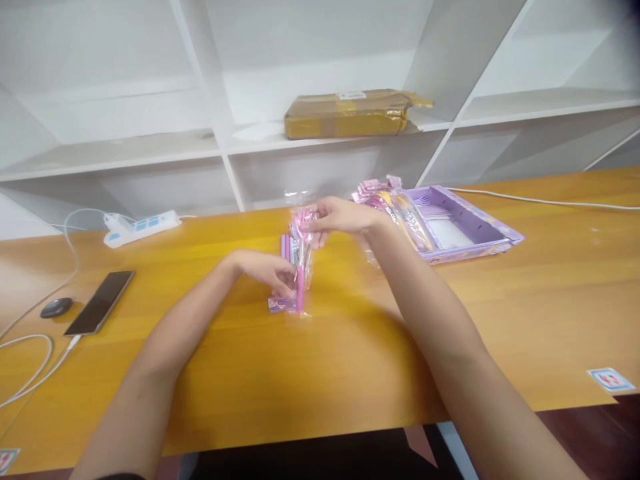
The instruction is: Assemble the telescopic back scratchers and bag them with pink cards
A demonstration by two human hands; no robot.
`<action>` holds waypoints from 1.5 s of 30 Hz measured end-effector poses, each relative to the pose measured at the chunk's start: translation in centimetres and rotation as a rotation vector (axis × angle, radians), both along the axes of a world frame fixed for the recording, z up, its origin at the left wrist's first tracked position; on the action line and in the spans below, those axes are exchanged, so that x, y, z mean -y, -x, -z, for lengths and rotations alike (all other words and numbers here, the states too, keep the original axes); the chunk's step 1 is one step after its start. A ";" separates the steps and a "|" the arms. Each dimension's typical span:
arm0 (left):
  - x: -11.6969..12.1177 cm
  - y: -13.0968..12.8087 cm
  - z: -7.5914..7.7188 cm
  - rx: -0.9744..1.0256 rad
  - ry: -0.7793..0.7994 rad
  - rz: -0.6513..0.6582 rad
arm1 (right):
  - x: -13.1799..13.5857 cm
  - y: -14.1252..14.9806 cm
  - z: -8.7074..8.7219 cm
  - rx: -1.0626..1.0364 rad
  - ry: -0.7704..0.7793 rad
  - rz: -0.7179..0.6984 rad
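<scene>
A clear plastic packet (307,267) with a pink pen-like stick (300,290) in it is between my hands over the table. My right hand (343,217) pinches its upper end, by a bright pink part. Lower down, the curled fingers of my left hand (267,272) close at the packet's left side; their exact hold is partly hidden. Pink, purple and bluish sticks (286,247) show behind the left fingers. A small purple printed card (281,305) lies under that hand. Blur hides finer detail.
Right of my hands, more clear packets (400,210) with pink and yellow items lean in a purple tray (480,252). On the left are a phone (100,303), a mouse (57,307), cables and a power strip (145,227). A cardboard box (345,115) sits on the shelf.
</scene>
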State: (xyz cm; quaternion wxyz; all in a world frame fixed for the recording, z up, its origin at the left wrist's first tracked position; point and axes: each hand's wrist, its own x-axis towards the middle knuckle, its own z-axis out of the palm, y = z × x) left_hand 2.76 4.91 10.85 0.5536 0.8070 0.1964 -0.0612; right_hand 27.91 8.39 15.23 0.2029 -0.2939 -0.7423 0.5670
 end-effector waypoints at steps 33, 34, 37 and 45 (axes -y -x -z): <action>0.1 6.5 -6.6 0.064 -0.312 -0.456 | 6.0 10.6 3.0 1.120 -0.555 -0.400; 0.1 6.5 -6.6 0.072 -0.293 -0.456 | 6.0 10.7 3.1 1.122 -0.560 -0.409; 0.1 6.6 -6.6 0.077 -0.298 -0.469 | 5.8 10.8 3.4 1.116 -0.556 -0.425; 0.2 6.5 -6.9 0.048 -0.352 -0.541 | 4.8 8.5 2.7 0.992 -0.428 -0.413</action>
